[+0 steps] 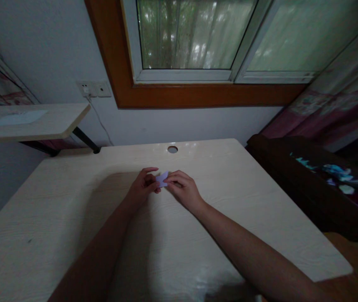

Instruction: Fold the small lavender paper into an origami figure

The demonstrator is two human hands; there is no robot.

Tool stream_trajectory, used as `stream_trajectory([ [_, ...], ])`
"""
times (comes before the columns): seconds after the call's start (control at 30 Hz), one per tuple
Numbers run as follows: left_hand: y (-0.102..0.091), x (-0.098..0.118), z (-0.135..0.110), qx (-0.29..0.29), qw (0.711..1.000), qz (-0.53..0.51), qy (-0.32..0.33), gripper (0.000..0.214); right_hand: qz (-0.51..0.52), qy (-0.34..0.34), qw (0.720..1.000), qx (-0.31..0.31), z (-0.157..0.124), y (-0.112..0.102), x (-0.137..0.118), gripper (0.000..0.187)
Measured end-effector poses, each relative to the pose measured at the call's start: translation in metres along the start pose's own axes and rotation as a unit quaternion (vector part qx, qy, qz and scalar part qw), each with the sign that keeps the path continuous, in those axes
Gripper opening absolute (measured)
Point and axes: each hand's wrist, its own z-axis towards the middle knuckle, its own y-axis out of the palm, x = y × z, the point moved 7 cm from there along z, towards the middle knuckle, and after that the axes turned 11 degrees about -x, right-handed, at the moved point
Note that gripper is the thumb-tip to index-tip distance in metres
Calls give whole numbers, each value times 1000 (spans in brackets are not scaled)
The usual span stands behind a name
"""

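Note:
A small piece of pale purple paper, seemingly folded, is held between my two hands above the middle of the light wooden desk. My left hand pinches its left side between thumb and fingers, with the index finger stretched out above it. From the right, my right hand grips the paper's right edge with thumb and fingertips pressed together. Fingers cover parts of the paper, so its full shape is hidden.
A round cable hole lies near the desk's back edge. At the left, a raised shelf on black legs bears a paper sheet. A cable hangs from the wall socket. Dark furniture holding various items stands at the right.

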Motion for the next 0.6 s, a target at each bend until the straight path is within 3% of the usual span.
stream_trajectory([
  [0.33, 2, 4, 1, 7, 1000, 18, 9, 40, 42, 26, 998, -45, 6, 4, 7, 13],
  [0.6, 0, -1, -3, 33, 995, 87, 29, 26, 67, 53, 996, 7, 4, -5, 11, 12],
])
